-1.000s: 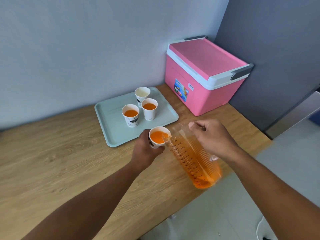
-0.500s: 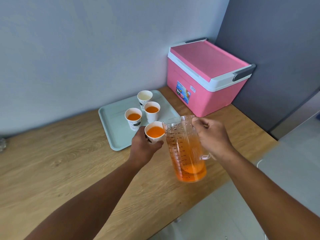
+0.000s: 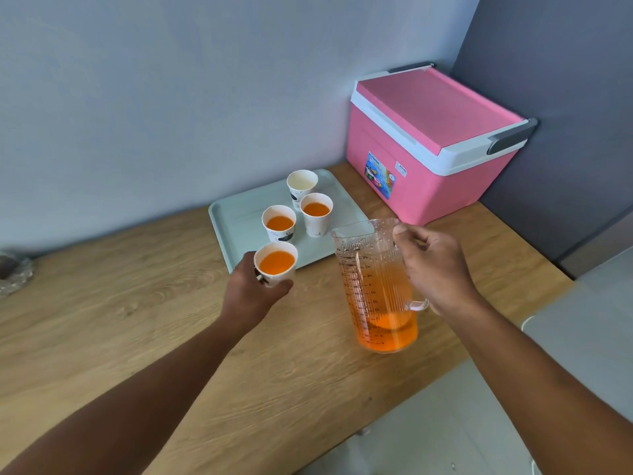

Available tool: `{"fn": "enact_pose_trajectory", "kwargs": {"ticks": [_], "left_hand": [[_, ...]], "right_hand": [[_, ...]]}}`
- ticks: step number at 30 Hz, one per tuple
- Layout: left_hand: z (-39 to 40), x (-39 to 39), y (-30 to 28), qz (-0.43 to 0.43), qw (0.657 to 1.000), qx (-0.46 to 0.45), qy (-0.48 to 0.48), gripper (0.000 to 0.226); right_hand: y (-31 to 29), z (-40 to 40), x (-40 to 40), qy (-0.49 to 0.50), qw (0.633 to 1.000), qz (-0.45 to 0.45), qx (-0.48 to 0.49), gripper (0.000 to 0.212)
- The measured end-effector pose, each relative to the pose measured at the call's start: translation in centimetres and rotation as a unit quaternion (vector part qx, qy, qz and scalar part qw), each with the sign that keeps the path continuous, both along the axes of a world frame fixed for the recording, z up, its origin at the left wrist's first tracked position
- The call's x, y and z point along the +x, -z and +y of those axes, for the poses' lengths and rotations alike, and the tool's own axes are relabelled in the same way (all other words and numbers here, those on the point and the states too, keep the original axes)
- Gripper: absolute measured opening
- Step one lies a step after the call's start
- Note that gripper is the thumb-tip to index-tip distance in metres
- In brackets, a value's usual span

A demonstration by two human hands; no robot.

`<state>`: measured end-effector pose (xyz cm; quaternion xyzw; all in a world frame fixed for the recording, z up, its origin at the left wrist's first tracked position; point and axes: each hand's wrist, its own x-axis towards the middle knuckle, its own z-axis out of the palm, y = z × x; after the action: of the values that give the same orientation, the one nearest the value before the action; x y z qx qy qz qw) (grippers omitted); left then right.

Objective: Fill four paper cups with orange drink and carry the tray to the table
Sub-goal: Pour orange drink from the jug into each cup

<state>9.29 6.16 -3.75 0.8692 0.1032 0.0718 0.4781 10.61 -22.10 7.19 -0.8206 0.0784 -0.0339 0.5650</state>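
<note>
- Left hand (image 3: 255, 293): fingers wrapped around a white paper cup (image 3: 275, 265) full of orange drink. The cup is held upright at the near edge of the pale green rectangular plastic tray (image 3: 236, 221); whether its base touches the tray cannot be determined.
- Right hand (image 3: 433, 269): fingers closed around the handle of a clear ribbed plastic measuring jug (image 3: 375, 286). The jug is upright, over the wooden countertop (image 3: 137, 320), just right of the tray. Orange drink fills the jug to somewhat over half; printed graduation marks run down its side.
- Tray contents: three white paper cups stand upright on the tray. The near-left cup (image 3: 278, 223) and the middle cup (image 3: 316, 214) contain orange drink. The far cup (image 3: 302, 185) shows only a white interior, with no orange visible.
- Tray location: flat on the countertop, near the light grey wall (image 3: 171, 97).
- A pink plastic cooler box with white lid rim and grey handle (image 3: 435, 142) sits closed in the corner of the countertop, right of the tray.
</note>
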Motion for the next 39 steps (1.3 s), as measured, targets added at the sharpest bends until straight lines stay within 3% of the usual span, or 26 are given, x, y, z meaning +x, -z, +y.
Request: {"fn": "enact_pose_trajectory", "kwargs": {"ticks": [6, 10, 13, 32, 39], "left_hand": [[6.6, 1.8, 0.1, 0.018, 0.998, 0.049, -0.043, 0.06], [9.3, 4.2, 0.0, 0.029, 0.996, 0.054, -0.057, 0.06], [10.2, 6.8, 0.2, 0.026, 0.996, 0.051, -0.064, 0.062], [6.7, 16.3, 1.4, 0.048, 0.999, 0.007, -0.016, 0.067], [6.6, 17.4, 2.4, 0.059, 0.997, 0.041, -0.013, 0.062]], "right_hand": [[0.5, -0.3, -0.1, 0.006, 1.0, 0.011, -0.019, 0.023], [1.2, -0.7, 0.1, 0.015, 0.999, 0.016, -0.036, 0.038], [1.2, -0.8, 0.0, 0.024, 0.999, 0.028, -0.027, 0.039], [0.5, 0.1, 0.0, 0.063, 0.997, 0.038, 0.009, 0.039], [0.3, 0.1, -0.2, 0.08, 0.996, 0.041, 0.007, 0.041]]}}
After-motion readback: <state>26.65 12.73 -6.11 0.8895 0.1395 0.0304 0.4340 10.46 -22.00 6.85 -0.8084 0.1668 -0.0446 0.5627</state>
